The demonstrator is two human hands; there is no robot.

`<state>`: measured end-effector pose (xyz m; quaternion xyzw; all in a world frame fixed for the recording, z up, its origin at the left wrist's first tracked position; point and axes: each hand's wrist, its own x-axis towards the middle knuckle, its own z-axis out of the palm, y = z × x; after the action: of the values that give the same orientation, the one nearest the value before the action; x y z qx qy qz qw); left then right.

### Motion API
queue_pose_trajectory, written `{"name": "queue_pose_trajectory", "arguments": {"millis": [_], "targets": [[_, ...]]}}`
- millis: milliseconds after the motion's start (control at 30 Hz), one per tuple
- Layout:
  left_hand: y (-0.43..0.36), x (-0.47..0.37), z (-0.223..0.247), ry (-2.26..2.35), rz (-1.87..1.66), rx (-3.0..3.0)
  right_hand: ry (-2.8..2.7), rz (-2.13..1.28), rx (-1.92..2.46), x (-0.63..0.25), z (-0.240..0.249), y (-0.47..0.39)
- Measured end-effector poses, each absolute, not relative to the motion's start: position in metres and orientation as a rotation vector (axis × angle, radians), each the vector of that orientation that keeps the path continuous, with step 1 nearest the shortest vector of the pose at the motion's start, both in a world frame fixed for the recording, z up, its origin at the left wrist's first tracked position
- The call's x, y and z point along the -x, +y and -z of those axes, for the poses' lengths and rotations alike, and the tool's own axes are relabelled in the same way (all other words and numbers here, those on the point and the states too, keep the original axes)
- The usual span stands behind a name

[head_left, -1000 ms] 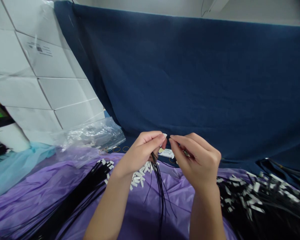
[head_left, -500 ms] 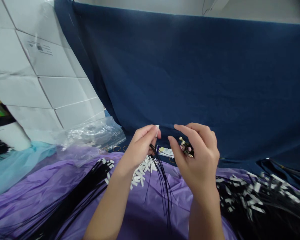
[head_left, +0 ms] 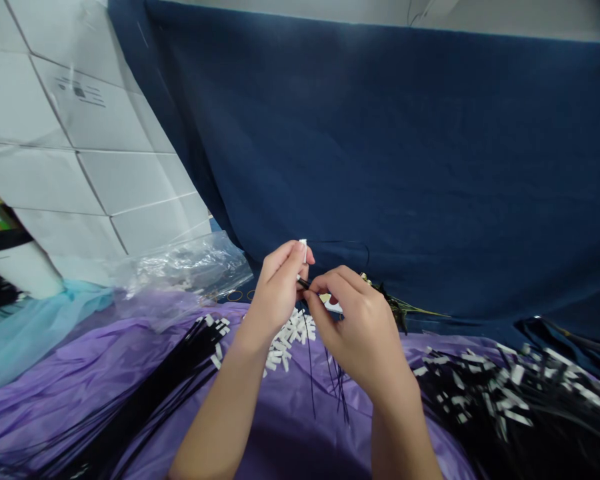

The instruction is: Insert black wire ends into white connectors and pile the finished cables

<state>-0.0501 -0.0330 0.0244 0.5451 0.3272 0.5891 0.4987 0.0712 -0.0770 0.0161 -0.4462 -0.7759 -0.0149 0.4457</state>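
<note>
The left hand pinched a small white rectangular tab in its grip; the right hand pinched thin black cords just below.

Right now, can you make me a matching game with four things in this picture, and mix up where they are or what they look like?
Things
1. Left hand
2. Big hanging cloth
3. Wrinkled sheet along the bottom
4. Boxes

Clues
A. Purple
B. Stacked at the left side of the picture
C. Holding up a small white tab
D. Dark blue

Right pairs: 1-C, 2-D, 3-A, 4-B
</note>
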Motion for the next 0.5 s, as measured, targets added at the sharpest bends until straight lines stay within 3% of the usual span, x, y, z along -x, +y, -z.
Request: {"name": "queue_pose_trajectory", "arguments": {"millis": [267, 500], "targets": [[-0.0330, 0.0462, -0.0239, 0.839, -1.420, -1.339, -1.946, 0.063, 1.274, -0.0670, -0.0109, -0.0745], [-0.0278, 0.0492, -0.0154, 0.879, -1.464, -1.490, -2.007, -0.157, 1.279, -0.0659, -0.0088, -0.0721]]}}
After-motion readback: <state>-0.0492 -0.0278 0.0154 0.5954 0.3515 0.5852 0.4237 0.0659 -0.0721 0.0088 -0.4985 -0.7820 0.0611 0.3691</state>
